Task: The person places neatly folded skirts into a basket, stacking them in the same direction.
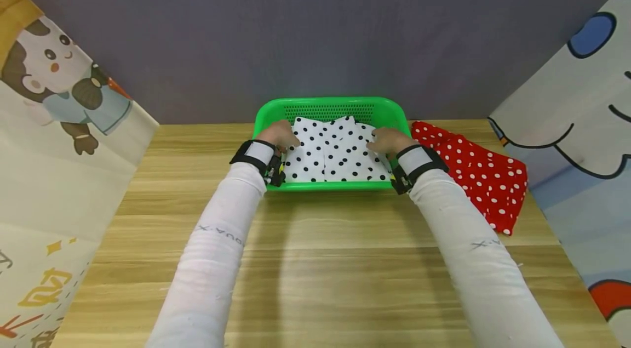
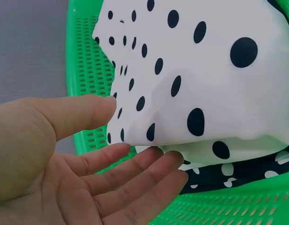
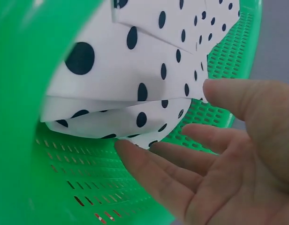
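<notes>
A white cloth with black dots (image 1: 330, 150) lies folded inside a green plastic basket (image 1: 325, 186). My left hand (image 1: 280, 136) reaches in at the basket's left end. In the left wrist view its thumb and fingers (image 2: 149, 183) are spread at the cloth's edge, the fingertips by the lower fold. A black cloth with white dots (image 2: 229, 176) shows beneath the white one. At the right end is my right hand (image 1: 389, 141). The right wrist view has its fingers (image 3: 154, 171) extended beside the folded layers, thumb apart, nothing gripped.
A red cloth with white dots (image 1: 473, 172) lies on the wooden table (image 1: 320, 271) to the basket's right, partly behind the right forearm. A dark grey panel (image 1: 315, 30) stands behind the basket. Cartoon-printed panels (image 1: 64, 79) flank the table on both sides.
</notes>
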Available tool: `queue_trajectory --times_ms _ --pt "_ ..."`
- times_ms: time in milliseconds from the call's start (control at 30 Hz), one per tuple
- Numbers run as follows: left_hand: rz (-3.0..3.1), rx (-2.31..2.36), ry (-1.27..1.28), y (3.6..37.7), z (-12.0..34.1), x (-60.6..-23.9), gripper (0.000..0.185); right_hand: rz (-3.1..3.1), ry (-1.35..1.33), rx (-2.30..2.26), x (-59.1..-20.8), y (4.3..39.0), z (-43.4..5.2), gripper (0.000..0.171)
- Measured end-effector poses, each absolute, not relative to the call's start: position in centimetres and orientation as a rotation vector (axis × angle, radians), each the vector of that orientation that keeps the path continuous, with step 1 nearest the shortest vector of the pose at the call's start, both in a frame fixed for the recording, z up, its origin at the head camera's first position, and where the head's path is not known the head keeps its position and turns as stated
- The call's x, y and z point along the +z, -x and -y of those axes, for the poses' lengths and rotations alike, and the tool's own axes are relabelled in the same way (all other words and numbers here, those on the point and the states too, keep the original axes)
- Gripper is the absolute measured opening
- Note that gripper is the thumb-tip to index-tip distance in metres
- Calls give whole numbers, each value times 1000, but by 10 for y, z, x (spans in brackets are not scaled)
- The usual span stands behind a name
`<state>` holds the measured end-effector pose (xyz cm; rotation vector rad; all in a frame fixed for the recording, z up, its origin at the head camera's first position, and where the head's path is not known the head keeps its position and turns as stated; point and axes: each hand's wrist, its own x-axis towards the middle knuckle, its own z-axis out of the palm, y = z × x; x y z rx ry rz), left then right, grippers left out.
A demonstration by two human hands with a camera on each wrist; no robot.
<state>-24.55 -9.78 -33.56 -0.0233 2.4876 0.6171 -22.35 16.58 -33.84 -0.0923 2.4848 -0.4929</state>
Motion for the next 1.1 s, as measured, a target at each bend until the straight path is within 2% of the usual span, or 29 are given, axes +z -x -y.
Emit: queue_trajectory --times_ms 100,167,267,300,400,567,733,967,1100 --pt "-2527 550 -33 242 100 -332 55 -2516 149 -481 -336 221 -166 59" --pt "-2576 485 -86 237 101 -329 50 -2567 204 -462 -336 220 -166 56" --pt "-2655 393 -160 230 101 -327 18 -2669 288 -472 -336 217 -166 46" --pt "-2681 381 -181 228 101 -327 14 -2699 311 -487 -336 215 -166 41" --pt "-2760 359 -228 223 102 -328 22 -2772 383 -550 -336 208 -170 26" --pt "-2857 359 -284 216 107 -333 14 -2870 450 -574 -339 193 -180 12" --pt "-2910 364 -297 209 115 -335 30 -2965 489 -571 -339 180 -188 9" --pt "-3044 449 -428 190 122 -338 16 -3074 573 -607 -342 159 -202 6" --pt "-3109 512 -452 177 125 -343 8 -3146 527 -645 -348 148 -212 6"
